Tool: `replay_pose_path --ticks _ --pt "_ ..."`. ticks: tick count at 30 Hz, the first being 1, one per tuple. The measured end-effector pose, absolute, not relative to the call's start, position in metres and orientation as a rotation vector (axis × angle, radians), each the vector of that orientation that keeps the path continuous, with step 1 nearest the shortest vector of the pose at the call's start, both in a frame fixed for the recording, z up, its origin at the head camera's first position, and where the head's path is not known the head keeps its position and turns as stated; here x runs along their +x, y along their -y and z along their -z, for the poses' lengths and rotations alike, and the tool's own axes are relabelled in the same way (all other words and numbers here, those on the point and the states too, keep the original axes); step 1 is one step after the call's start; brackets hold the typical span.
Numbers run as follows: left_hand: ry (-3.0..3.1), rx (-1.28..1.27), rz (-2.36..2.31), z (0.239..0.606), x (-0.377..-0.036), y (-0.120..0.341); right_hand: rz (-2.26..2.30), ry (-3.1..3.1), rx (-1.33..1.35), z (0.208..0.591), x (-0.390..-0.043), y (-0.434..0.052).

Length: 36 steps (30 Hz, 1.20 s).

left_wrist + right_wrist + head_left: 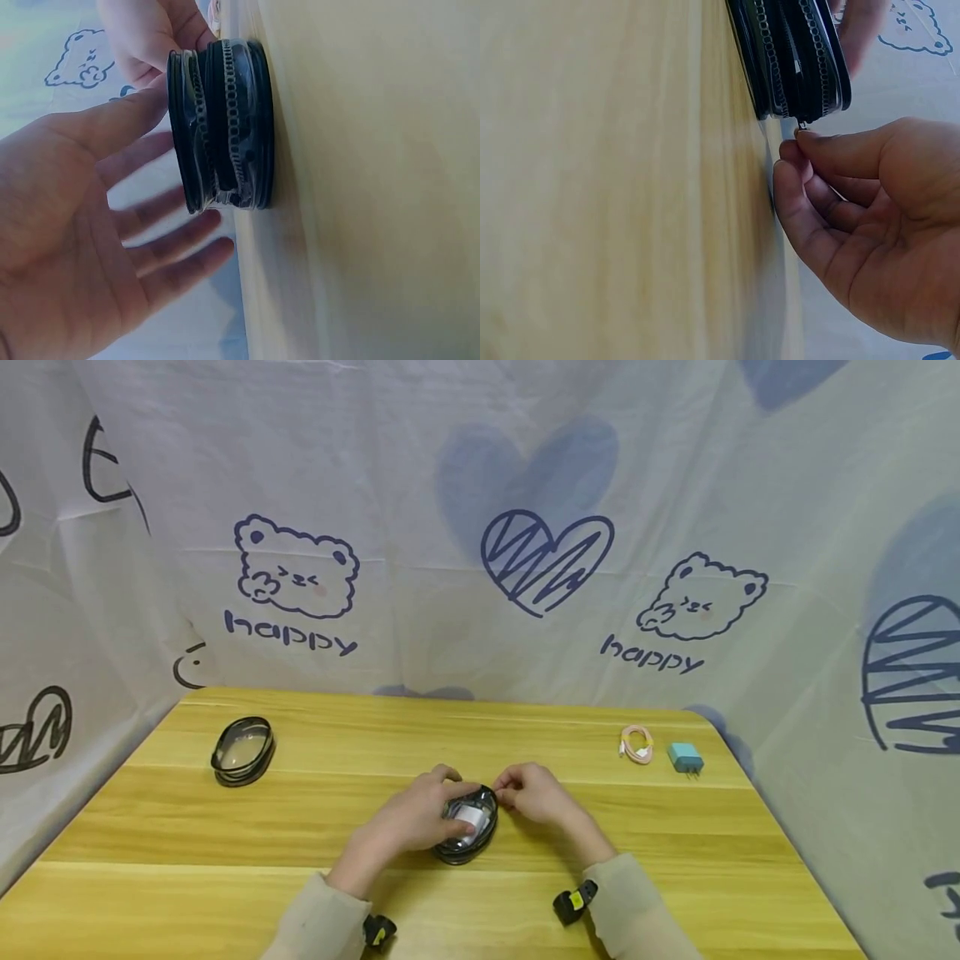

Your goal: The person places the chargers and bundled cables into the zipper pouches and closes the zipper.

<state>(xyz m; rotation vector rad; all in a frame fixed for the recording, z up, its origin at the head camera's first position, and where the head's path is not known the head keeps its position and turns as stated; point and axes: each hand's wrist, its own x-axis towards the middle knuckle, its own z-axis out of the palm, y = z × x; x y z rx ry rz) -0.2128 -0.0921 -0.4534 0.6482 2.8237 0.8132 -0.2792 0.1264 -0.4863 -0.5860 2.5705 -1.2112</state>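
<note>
A small oval zip pouch (487, 828), clear with black trim, sits on the wooden table between both hands. Through its clear top a white item (471, 817) shows, its kind unclear. My left hand (420, 810) holds the pouch from the left, thumb and forefinger on its top rim; in the left wrist view the other fingers (184, 266) spread past its side. At the pouch's right end, my right hand (862, 217) pinches the zipper pull (802, 126) between thumb and forefinger. Near that pull, the right wrist view shows a narrow gap between the zip's edges.
Another clear, black-trimmed oval pouch (243, 753) lies at the table's far left. At the far right are a coiled pink cable (627, 737) and a light-blue plug charger (684, 757), prongs toward me. A printed white cloth (420, 635) hangs behind the table (225, 893).
</note>
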Motion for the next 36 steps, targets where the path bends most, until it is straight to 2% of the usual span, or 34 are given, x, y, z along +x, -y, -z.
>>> replay_pose_path --ticks 7,36 --pt "-2.736 0.841 -0.857 0.455 -0.213 0.091 1.192 -2.56 -0.607 0.485 -0.28 -0.129" --pt "-2.704 0.724 -0.787 0.459 -0.212 0.091 1.113 -2.463 -0.645 0.476 -0.281 -0.144"
